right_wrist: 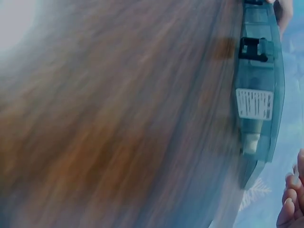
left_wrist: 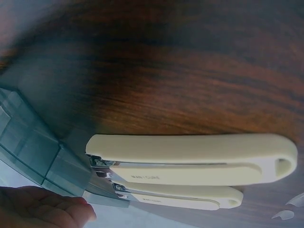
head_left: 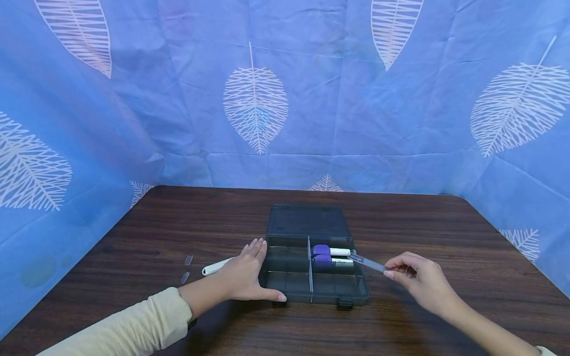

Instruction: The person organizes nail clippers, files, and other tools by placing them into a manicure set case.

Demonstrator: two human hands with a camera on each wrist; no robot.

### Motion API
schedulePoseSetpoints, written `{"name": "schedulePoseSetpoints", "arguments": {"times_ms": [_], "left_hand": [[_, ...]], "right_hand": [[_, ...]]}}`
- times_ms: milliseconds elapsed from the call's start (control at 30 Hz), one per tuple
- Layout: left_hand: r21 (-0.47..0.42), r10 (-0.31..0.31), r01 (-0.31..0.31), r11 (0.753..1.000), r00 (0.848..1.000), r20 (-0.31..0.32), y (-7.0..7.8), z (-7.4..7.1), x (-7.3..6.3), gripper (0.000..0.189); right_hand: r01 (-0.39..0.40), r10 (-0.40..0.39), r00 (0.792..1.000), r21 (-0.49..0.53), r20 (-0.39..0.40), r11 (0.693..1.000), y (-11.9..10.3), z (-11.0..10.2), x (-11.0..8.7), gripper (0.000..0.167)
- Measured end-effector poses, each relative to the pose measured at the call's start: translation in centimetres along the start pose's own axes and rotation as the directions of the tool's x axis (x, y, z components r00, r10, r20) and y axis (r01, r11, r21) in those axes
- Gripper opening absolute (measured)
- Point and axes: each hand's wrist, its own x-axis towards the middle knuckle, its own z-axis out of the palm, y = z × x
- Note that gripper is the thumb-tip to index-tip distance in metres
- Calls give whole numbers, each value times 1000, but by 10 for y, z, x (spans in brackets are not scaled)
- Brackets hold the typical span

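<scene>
A dark translucent compartment box (head_left: 285, 281) lies with its lid (head_left: 307, 220) folded back. My left hand (head_left: 245, 274) rests against its left side, fingers extended, thumb along the front edge. Two small bottles (head_left: 321, 249) in purple and white lie side by side in the right half, behind a pale divider (head_left: 310, 277). Between thumb and fingers, my right hand (head_left: 420, 279) pinches a slim translucent strip (head_left: 369, 263), whose far tip overlaps the box's right rim near the bottles. Beside the left wrist lie two cream nail clippers (left_wrist: 190, 149), mostly hidden by the arm in the head view.
Two small clear nail-shaped pieces (head_left: 185, 277) lie on the wooden table (head_left: 200, 217) left of the clippers. Black latches (head_left: 345, 302) line the box's front, and a barcode label (right_wrist: 255, 103) shows there. Blue leaf-patterned cloth (head_left: 303, 123) hangs around the table.
</scene>
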Motion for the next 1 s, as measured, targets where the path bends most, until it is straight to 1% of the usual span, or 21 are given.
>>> {"name": "schedulePoseSetpoints", "arguments": {"times_ms": [100,300,567,667,767,900,1000], "left_hand": [[-7,2,-2,1000,1000,-1,0,0,0,116],[-8,7,-7,1000,1000,-3,-1,0,0,116],[-5,22,-22,1000,1000,-10,-1,-1,0,115],[-3,25,-25,1000,1000,-13,-1,-1,-1,115],[0,24,-24,1000,1000,-12,-1,0,0,115],[5,17,-17,1000,1000,-11,-1,0,0,115],[6,17,-17,1000,1000,-13,-1,0,-1,115]], "right_hand": [[47,-47,999,14,11,999,-6,4,5,18],[82,-87,994,77,60,994,-17,11,12,17],[154,-169,981,150,91,977,-25,22,19,15],[184,-199,974,135,112,974,-27,26,21,15],[217,-228,962,87,151,972,-31,27,24,14],[236,-230,947,0,224,972,-36,28,29,11],[228,-198,938,-78,283,970,-39,30,31,8]]}}
